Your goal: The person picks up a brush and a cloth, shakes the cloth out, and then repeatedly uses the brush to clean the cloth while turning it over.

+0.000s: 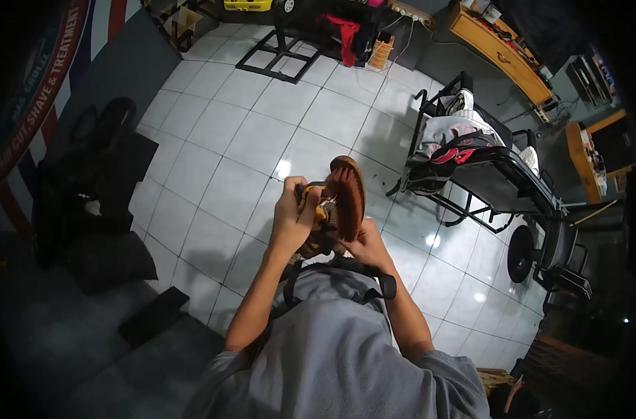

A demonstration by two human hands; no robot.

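Note:
Above my lap, close in front of my body, both hands work together. My left hand (292, 211) is closed around a yellow-and-black object (316, 202), with the thumb lying over it; its exact kind I cannot tell. Beside it stands a long oval brush (349, 201) with a tan wooden back and reddish-brown bristles, tilted with its bristles toward the left hand. My right hand (367, 246) is closed at the brush's lower end, its fingertips partly hidden behind the bristles. A black strap (377, 274) crosses my waist just below the hands.
White floor tiles (248, 150) spread ahead. To the right stands a black reclining chair (499, 174) with cloths on it. A black metal frame base (279, 59) rests at the back. Wooden counters (503, 52) line the right wall; dark furniture (108, 202) stands left.

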